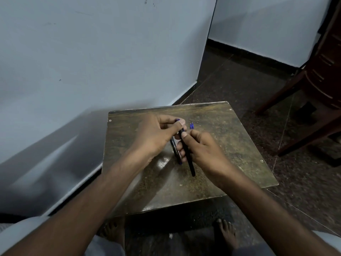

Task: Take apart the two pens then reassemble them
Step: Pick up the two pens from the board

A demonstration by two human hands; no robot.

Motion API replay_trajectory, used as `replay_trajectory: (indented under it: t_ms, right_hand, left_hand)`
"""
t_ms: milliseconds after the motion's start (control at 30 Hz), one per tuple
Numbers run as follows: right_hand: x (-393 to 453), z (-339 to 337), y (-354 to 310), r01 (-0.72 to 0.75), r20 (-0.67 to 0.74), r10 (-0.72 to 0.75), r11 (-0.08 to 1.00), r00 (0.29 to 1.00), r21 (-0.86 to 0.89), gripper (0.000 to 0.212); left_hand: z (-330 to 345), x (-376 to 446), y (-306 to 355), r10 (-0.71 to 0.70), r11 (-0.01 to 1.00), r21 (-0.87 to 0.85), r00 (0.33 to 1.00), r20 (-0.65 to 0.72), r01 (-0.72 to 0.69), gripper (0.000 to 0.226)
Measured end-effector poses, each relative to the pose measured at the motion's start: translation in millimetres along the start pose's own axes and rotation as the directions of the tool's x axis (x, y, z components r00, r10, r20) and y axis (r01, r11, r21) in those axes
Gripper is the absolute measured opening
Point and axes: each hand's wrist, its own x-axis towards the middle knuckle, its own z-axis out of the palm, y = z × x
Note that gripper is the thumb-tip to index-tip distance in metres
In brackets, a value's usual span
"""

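Above the worn brown table (230, 145), the left hand (155, 137) pinches one black pen (176, 152); the right hand (204, 148) grips another black pen (189, 159), slanting down. Just beyond the hands lie small blue pieces (191, 125).

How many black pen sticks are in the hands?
2: one black pen barrel pinched by the right hand, another under the left hand. More may be hidden.
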Motion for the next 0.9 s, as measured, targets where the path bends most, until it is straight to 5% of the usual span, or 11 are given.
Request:
replay_trajectory:
  t_ms: [133,433,633,733,900]
  right_hand:
    - [2,3,7,0.020,0.011,-0.020,1.000,1.000,-0.007,0.032]
    - [2,9,11,0.204,-0.158,-0.285,0.896,0.945,-0.395,0.023]
    - [0,0,17,0.078,-0.109,-0.112,0.957,0.988,-0.279,0.033]
    - [-2,-5,18,0.009,-0.117,-0.034,0.978,0.992,-0.207,0.032]
    - [0,-11,16,-0.097,-0.132,0.092,0.995,0.987,-0.032,0.027]
  left_hand:
    - [5,-3,-6,-0.024,0.998,-0.060,0.999,0.035,0.026,0.007]
    - [11,3,-11,-0.075,0.960,-0.267,0.996,0.039,0.083,0.010]
    - [-8,10,-4,-0.085,0.977,-0.192,0.996,0.031,0.089,0.017]
    - [-36,22,-1,-0.007,0.996,0.084,0.999,-0.040,0.011,0.015]
    - [-58,32,-16,-0.198,0.898,0.405,0.980,0.023,0.172,0.021]
